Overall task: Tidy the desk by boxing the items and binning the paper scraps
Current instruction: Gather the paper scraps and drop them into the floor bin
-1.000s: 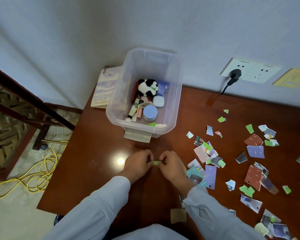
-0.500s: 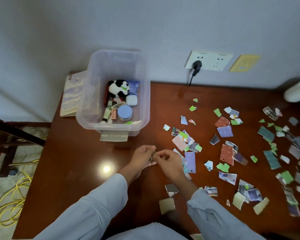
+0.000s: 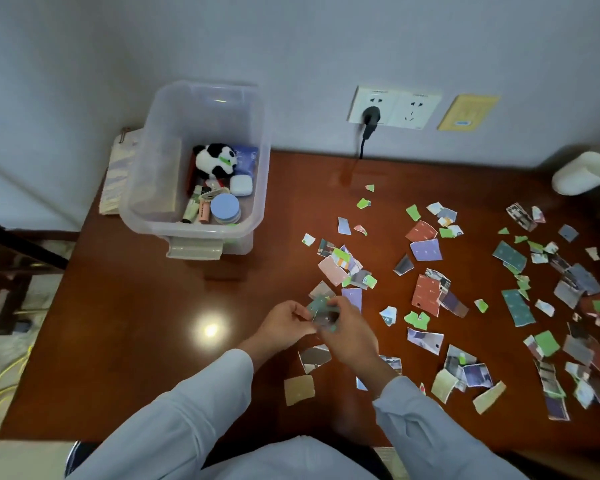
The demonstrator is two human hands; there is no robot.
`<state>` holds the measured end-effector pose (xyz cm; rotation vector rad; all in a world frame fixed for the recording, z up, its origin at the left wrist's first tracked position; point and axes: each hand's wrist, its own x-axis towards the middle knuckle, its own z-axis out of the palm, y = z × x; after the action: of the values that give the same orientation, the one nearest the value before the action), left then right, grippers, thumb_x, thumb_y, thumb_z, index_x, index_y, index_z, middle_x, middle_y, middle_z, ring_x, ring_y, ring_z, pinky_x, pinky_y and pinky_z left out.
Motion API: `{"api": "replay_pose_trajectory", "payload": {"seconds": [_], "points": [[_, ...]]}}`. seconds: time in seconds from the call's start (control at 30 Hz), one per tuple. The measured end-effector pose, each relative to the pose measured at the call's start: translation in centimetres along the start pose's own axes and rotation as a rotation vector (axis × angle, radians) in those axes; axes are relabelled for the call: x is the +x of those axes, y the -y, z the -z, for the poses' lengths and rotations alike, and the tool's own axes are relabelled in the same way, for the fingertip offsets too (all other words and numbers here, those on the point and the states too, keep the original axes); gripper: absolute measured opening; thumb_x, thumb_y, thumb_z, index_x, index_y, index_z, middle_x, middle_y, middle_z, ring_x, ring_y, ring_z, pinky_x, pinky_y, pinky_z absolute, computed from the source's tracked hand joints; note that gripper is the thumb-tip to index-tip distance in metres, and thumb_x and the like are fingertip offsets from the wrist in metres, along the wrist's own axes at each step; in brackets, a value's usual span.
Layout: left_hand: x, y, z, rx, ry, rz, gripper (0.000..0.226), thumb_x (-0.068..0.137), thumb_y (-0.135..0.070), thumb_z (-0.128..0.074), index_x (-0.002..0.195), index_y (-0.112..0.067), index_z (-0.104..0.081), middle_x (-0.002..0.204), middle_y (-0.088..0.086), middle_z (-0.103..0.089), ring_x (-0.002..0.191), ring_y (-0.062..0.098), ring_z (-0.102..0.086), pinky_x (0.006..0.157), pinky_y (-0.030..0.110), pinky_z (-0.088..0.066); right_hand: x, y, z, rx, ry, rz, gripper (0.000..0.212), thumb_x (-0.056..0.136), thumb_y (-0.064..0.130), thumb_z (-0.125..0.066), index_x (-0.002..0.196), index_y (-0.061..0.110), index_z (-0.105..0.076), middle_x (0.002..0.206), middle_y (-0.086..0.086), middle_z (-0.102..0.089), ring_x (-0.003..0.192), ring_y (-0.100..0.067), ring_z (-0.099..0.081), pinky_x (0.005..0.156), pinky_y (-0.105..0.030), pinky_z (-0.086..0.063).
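A clear plastic box (image 3: 257, 188) stands at the desk's back left and holds a panda plush (image 3: 213, 162), tubes, a round blue tin (image 3: 225, 208) and a white case. Many torn paper scraps (image 3: 426, 294) lie over the middle and right of the brown desk (image 3: 129, 306). My left hand (image 3: 284, 322) and my right hand (image 3: 349, 332) meet near the front centre, both pinching a small bunch of scraps (image 3: 321, 308) between them. A white bin (image 3: 584, 173) lies at the desk's far right edge.
A notebook (image 3: 116, 181) leans by the wall behind the box. A black plug (image 3: 370, 117) sits in a wall socket with its cord running down to the desk's back edge. Yellow cable (image 3: 0, 386) lies on the floor at the left.
The view has swung right, bringing the white bin and more scraps into sight. My hands shifted right to the scrap pile; the one green scrap between them has become a small bunch.
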<state>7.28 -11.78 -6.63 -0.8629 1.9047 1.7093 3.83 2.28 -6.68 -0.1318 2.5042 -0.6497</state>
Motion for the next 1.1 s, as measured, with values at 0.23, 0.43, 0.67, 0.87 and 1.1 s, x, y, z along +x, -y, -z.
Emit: {"api": "replay_pose_trajectory", "payload": {"seconds": [0.23,0.43,0.67,0.87,1.1], "points": [[-3.3,0.5,-1.4,0.825,-0.036,-0.118,0.039,0.071,-0.042,-0.075,0.102,-0.028,-0.055,0.099,-0.010,-0.062,0.092,0.015,-0.059,0.070,0.027,-0.042,1.0,-0.2,0.8,-0.156,0.023,0.128,0.025,0.083,0.033,-0.069,0.098,0.029,-0.050,0.101,0.006,-0.057,0.085,-0.014,-0.059,0.061,-0.025,-0.051],[-3.3,0.9,-2.3,0.909,-0.104,-0.102,0.029,0.075,-0.031,-0.074,0.097,-0.024,-0.057,0.107,-0.002,-0.060,0.097,0.021,-0.059,0.069,0.028,-0.039,1.5,-1.4,2.0,0.102,0.103,0.121,0.020,0.085,0.024,-0.067,0.072,0.023,-0.052,0.073,0.005,-0.057,0.071,-0.012,-0.059,0.055,-0.021,-0.042],[-3.4,1.9,-2.1,0.321,-0.106,-0.010,0.024,0.079,-0.025,-0.074,0.065,-0.022,-0.056,0.065,-0.004,-0.063,0.061,0.010,-0.057,0.059,0.027,-0.045,1.0,-1.3,3.7,0.814,0.269,-0.240,0.010,0.088,0.004,-0.052,0.084,0.010,-0.059,0.093,-0.018,-0.066,0.076,-0.025,-0.067,0.060,-0.033,-0.054],[-5.0,2.0,-1.5,-0.247,-0.258,0.141,0.015,0.088,-0.015,-0.063,0.076,-0.018,-0.054,0.075,0.002,-0.057,0.060,0.013,-0.050,0.048,0.021,-0.039,-0.2,-0.9,4.0,1.031,0.394,-0.267,0.013,0.091,-0.005,-0.050,0.098,0.005,-0.054,0.099,-0.021,-0.069,0.081,-0.028,-0.072,0.067,-0.034,-0.060],[-7.0,2.9,-2.3,-0.616,-0.303,0.187,0.030,0.083,0.006,-0.039,0.084,-0.011,-0.064,0.076,0.008,-0.058,0.067,0.018,-0.054,0.045,0.018,-0.043,-1.5,-1.2,3.0,0.966,0.504,-0.212,0.022,0.090,-0.007,-0.053,0.104,0.006,-0.064,0.100,-0.015,-0.072,0.090,-0.025,-0.072,0.081,-0.038,-0.058]]}}
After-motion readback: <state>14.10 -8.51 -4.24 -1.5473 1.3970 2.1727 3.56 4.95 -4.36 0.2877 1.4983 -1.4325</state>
